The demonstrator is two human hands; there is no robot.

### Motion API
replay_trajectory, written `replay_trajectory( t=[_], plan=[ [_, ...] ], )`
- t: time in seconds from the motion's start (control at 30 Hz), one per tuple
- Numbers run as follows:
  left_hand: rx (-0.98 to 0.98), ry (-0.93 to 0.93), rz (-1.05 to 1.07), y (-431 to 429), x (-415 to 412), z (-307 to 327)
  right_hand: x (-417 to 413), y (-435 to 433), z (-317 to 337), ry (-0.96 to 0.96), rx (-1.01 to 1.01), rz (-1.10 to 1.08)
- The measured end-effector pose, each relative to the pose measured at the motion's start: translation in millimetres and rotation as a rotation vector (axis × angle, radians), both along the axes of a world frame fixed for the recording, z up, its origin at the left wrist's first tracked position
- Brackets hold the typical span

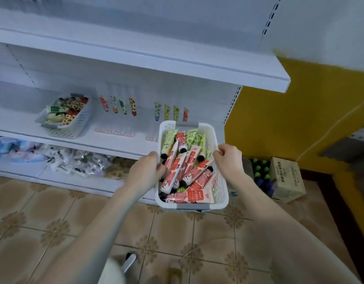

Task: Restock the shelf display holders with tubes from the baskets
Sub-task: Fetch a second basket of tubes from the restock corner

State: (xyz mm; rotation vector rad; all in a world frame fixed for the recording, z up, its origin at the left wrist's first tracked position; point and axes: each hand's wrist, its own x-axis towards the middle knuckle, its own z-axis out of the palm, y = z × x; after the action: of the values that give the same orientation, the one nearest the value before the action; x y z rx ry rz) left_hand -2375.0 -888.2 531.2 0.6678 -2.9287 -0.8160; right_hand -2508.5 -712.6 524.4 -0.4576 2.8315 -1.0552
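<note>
White metal shelving (177,64), mustard-yellow wall (289,124) at right, beige flower-patterned floor tiles (54,212), cardboard box (287,179) against the wall

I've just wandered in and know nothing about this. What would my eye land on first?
The white basket in the middle, heaped with pink and green tubes and held at its sides by the left hand and right hand. Behind it, a row of upright tubes stands on the shelf, with a second basket further left.
</note>
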Motion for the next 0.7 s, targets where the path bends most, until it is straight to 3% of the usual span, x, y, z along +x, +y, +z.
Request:
replay_trajectory(
  t=[0.7],
  plan=[
    [0.033, -0.072, -0.081, -51.1, -103.8, -28.7, -92.8, -45.0, -31.8, -0.058, 0.009, -0.082]
  ],
)
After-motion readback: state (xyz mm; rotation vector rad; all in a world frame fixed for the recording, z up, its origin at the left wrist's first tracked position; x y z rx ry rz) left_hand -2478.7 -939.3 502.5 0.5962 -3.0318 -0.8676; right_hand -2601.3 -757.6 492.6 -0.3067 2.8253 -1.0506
